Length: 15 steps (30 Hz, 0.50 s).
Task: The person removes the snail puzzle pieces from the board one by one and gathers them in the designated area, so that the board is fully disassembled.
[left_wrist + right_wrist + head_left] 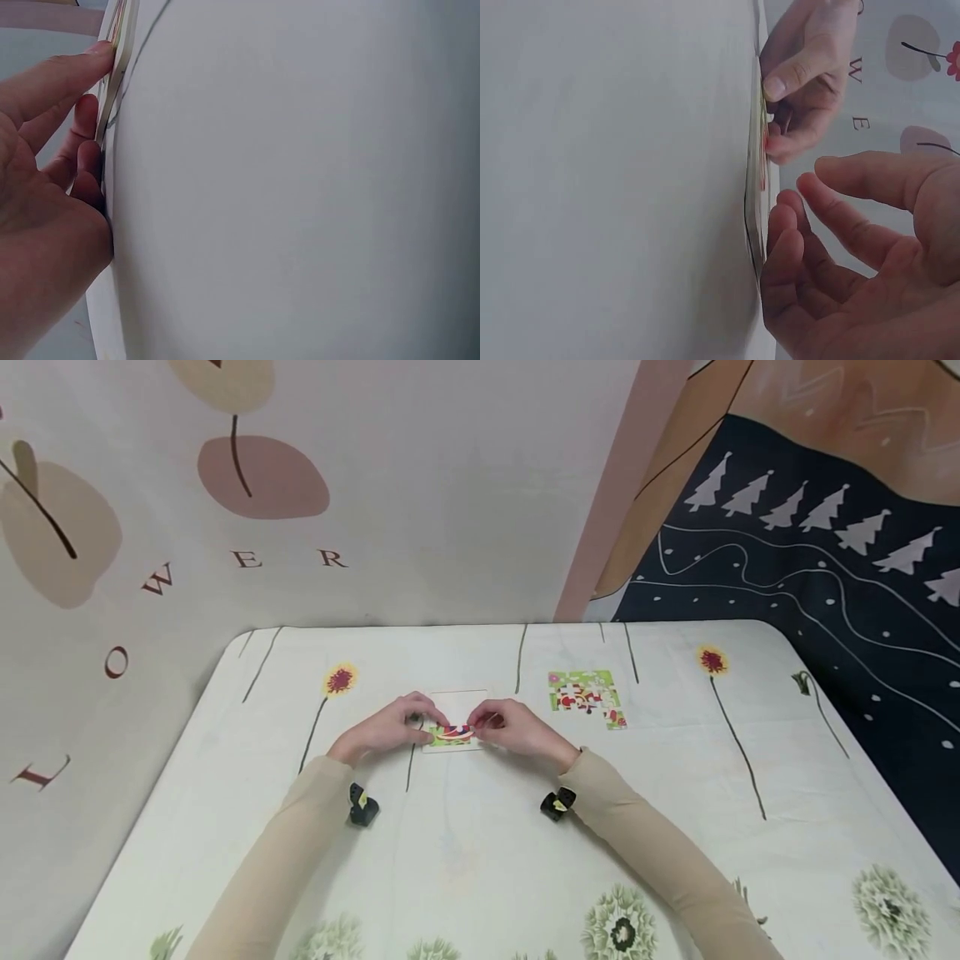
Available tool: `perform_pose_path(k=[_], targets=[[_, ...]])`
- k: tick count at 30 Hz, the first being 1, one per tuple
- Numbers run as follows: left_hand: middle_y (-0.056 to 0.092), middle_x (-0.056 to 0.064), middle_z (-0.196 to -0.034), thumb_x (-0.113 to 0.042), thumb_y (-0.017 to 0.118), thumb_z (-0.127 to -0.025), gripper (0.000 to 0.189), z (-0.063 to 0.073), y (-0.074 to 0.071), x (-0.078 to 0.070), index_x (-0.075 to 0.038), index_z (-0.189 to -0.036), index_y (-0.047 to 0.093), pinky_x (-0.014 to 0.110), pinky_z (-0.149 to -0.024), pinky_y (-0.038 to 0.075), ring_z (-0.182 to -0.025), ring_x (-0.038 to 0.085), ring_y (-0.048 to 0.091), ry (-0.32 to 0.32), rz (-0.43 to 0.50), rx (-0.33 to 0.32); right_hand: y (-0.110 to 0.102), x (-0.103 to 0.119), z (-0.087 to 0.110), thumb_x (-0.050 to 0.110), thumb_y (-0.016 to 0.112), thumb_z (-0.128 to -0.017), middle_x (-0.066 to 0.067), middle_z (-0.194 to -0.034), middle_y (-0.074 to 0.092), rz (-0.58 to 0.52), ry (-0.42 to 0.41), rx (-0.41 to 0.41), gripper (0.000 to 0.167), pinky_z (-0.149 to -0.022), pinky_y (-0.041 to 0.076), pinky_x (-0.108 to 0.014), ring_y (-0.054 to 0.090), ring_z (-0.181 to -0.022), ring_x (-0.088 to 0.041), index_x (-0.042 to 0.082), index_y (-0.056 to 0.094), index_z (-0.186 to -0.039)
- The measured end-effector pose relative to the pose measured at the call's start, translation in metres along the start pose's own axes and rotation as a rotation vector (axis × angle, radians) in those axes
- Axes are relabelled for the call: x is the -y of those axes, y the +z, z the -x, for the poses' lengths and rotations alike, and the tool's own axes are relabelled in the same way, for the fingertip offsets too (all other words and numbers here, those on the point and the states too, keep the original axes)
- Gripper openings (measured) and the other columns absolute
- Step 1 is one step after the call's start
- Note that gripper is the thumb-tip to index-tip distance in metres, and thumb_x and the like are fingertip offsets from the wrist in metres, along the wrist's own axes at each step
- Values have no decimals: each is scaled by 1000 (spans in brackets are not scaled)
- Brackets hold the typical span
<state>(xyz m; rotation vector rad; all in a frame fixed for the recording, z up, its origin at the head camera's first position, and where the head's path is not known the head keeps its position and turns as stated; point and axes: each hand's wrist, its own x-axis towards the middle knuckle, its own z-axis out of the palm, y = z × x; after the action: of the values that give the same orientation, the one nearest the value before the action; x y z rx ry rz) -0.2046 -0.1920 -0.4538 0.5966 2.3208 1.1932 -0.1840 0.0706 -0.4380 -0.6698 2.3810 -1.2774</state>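
A shallow white puzzle board lies on the table between the two hands, with joined green, red and white jigsaw pieces along its near side. My left hand is at the board's left; its thumb presses near the edge while the forefinger touches the red part of the pieces. On the other side, my right hand has its fingertips close to the pieces' right end. Its thumb and forefinger are bent toward each other, and no piece shows between them in the right wrist view.
Farther right on the table lies a partly joined jigsaw with green edges and red middle pieces. The white tablecloth has printed flowers. A pale printed curtain hangs behind the table, and a dark one at right.
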Motion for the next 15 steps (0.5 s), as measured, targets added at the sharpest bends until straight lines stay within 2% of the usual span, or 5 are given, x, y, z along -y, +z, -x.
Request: perform_pose_path(k=[9, 15], targets=[[54, 18, -131, -3, 70, -93, 27, 0, 0, 1, -2, -120, 74, 62, -111, 28, -127, 37, 44, 2, 2, 0, 6, 5, -6, 1, 65, -95, -8, -100, 66, 100, 57, 34, 25, -76, 41, -25, 51, -84, -14, -2, 70, -119], [54, 18, -132, -2, 70, -92, 27, 0, 0, 1, -2, -120, 74, 63, -112, 27, -128, 38, 44, 3, 1, 1, 7, 6, -9, 3, 66, -96, -8, -102, 65, 133, 85, 40, 27, -78, 40, -27, 49, -86, -15, -2, 71, -122]])
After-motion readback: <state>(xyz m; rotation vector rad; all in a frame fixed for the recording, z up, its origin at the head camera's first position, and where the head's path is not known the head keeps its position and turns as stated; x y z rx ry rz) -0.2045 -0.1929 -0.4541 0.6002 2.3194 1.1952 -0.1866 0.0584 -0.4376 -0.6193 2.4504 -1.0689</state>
